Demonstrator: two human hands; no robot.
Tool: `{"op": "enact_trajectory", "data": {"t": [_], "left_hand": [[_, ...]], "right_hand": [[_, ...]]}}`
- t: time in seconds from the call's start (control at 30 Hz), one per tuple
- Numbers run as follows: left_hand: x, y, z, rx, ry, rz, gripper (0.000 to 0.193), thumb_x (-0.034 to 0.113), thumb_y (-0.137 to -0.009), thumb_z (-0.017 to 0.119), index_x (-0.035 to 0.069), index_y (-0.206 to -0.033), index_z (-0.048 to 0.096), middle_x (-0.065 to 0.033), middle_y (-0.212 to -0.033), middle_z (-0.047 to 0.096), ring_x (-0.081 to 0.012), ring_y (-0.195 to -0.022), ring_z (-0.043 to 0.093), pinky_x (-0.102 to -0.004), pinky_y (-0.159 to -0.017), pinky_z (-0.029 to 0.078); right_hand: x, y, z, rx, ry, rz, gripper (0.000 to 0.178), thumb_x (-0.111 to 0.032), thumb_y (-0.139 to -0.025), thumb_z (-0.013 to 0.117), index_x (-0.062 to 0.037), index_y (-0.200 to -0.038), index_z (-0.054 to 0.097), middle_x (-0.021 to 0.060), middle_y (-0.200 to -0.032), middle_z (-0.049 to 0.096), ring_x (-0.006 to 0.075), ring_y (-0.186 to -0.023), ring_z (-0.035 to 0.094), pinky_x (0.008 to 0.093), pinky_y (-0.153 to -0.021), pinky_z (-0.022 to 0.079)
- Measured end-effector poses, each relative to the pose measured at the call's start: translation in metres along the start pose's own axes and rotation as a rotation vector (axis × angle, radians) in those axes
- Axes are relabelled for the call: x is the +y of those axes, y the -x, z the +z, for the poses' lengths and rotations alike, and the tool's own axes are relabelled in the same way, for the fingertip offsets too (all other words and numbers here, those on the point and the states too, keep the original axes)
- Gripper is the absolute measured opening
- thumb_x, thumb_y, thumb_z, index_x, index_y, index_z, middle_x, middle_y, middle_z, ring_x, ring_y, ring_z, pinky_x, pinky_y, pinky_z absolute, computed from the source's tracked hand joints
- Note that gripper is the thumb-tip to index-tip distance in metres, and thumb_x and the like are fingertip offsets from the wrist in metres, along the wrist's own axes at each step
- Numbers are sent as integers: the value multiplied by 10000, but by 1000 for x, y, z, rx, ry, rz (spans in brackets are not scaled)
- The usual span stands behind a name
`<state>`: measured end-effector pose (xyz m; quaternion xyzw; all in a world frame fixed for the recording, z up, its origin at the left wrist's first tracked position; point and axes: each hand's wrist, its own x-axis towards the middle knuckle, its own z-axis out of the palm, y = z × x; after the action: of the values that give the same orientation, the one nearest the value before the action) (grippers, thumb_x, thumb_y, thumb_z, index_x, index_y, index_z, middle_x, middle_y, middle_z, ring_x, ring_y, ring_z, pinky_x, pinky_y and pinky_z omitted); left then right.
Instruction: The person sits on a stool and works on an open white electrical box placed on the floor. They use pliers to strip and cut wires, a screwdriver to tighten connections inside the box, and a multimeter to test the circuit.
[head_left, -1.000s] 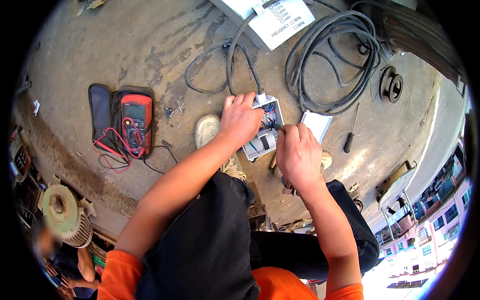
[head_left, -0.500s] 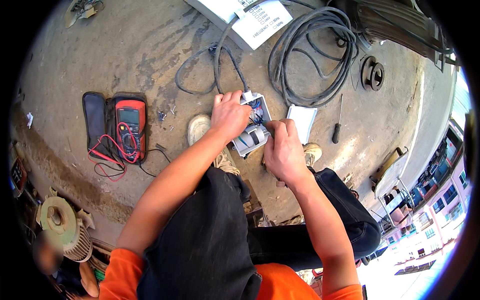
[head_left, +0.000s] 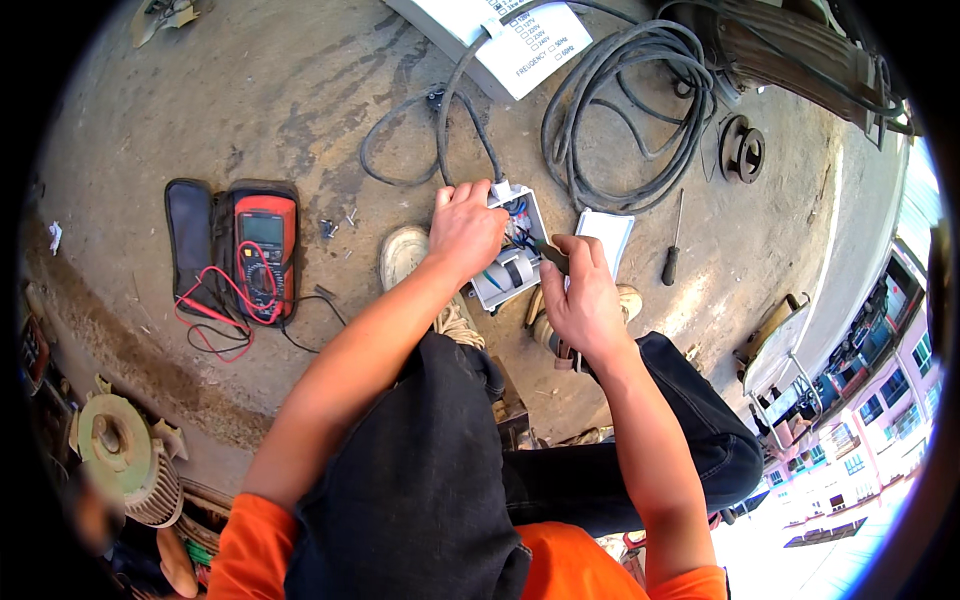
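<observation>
**Two hands at an open junction box on rough concrete**

Nearest the camera are dark trousers and orange sleeves, with bare forearms reaching up the frame. The right hand (head_left: 585,300) is curled closed around a small dark tool handle (head_left: 553,257), whose tip points into the box. The left hand (head_left: 465,232) lies with fingers bent over the left wall of the junction box (head_left: 510,262), gripping and steadying it.

That box is a small, square, white plastic shell lying open on the floor just ahead of the knees, between the two hands. Inside show blue wires and a grey cylindrical part. Its flat white lid (head_left: 608,232) lies just beside it on the right. A worn pale shoe (head_left: 403,256) sits left of the box, partly under the left wrist.

Further right lies a screwdriver (head_left: 673,248) with a thin steel shaft and black handle. To the left, well apart, a red multimeter (head_left: 263,252) rests in an open black pouch, with its red and black leads looped loosely.

Beyond the box, a thick grey rubber cable (head_left: 620,110) coils in loose rings on the stained, gritty concrete floor (head_left: 250,90), and a thinner lead runs from the box toward a white appliance casing (head_left: 450,18) at the top edge.
</observation>
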<state>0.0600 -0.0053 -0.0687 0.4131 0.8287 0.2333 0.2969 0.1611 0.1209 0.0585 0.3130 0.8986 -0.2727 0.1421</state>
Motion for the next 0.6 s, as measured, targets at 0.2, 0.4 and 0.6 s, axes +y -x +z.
{"op": "enact_trajectory", "data": {"t": [0.2,0.4,0.6], "left_hand": [[1,1,0,39,33,7,144,187,-830,660,139,-830,796,-148,-1217,645,-294,-1142,574,-439,-985,367],[1,0,1,19,21,6,139,188,-822,665,137,-827,795,-143,-1193,648,-291,-1136,574,-438,-974,371],[3,-1,-1,10,13,4,140,189,-821,664,136,-820,794,-139,-1178,649,-289,-1118,579,-432,-964,373]], "right_hand": [[-9,-3,-9,-250,91,369,184,-81,-912,637,10,-1071,634,216,-958,612,407,-858,641,474,-746,546],[-3,-3,-6,-174,75,221,201,-166,-947,633,0,-1061,646,216,-936,643,410,-817,662,491,-719,551],[4,3,-1,-44,15,45,255,-221,-973,647,16,-1067,649,237,-930,684,421,-829,678,480,-737,544]]}}
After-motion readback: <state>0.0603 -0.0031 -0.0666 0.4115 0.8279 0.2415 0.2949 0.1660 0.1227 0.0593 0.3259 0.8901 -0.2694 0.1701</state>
